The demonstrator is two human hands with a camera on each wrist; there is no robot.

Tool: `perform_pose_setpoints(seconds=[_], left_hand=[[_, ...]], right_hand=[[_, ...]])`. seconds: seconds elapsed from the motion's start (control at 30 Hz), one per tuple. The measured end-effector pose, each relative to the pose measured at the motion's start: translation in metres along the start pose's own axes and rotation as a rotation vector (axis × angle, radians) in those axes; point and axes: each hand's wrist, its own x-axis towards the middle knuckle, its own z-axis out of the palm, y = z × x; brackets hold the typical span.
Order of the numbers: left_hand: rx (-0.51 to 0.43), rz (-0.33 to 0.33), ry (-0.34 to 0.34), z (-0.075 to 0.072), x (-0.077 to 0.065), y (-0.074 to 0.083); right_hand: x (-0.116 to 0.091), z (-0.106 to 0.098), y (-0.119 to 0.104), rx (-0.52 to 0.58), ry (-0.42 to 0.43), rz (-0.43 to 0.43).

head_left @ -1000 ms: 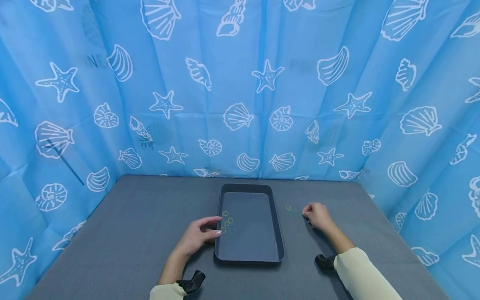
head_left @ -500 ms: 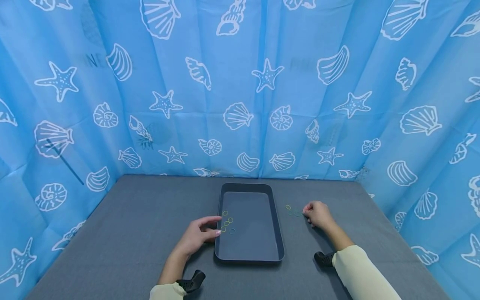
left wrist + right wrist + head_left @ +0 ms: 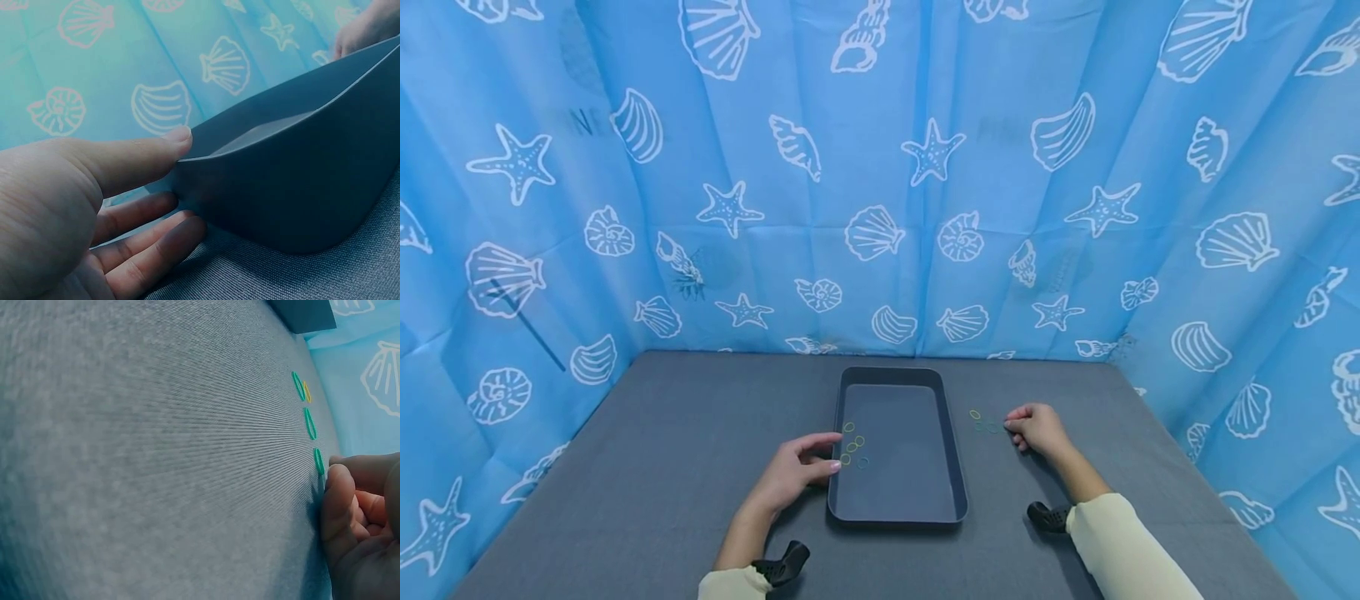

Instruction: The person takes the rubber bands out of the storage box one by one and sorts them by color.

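A dark grey rectangular tray (image 3: pixel 898 510) stands in the middle of the table. My left hand (image 3: pixel 793 475) holds its left wall; in the left wrist view the thumb (image 3: pixel 150 159) is on the rim and the other fingers are outside, below it. Right of the tray, my right hand (image 3: pixel 1036 429) has thumb and forefinger together at the edge of a small green rubber band (image 3: pixel 319 461). Two more green rubber bands (image 3: pixel 310 424) and a yellow rubber band (image 3: pixel 307 392) lie beside it on the cloth.
Inside the tray, near its left wall, lie several yellow rubber bands (image 3: pixel 860 441) and one blue-green rubber band (image 3: pixel 863 462). Grey cloth (image 3: pixel 715 417) covers the table. A blue curtain (image 3: pixel 820 192) with white shells hangs behind and at both sides.
The right hand's fingers have shifted very slightly beside the green rubber bands. The left hand and the tray stay where they were.
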Motion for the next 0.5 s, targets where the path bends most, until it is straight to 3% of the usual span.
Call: perform_pose_setpoints(seconds=[0.2,0.5], left_hand=[[0.014,0.009,0.009,0.000,0.000,-0.001],[0.014,0.012,0.008,0.000,-0.001,0.001]], right_hand=[[-0.003,-0.002,-0.003,0.066,0.021,-0.001],[-0.002,0.002,-0.019,-0.003,0.151,-0.027]])
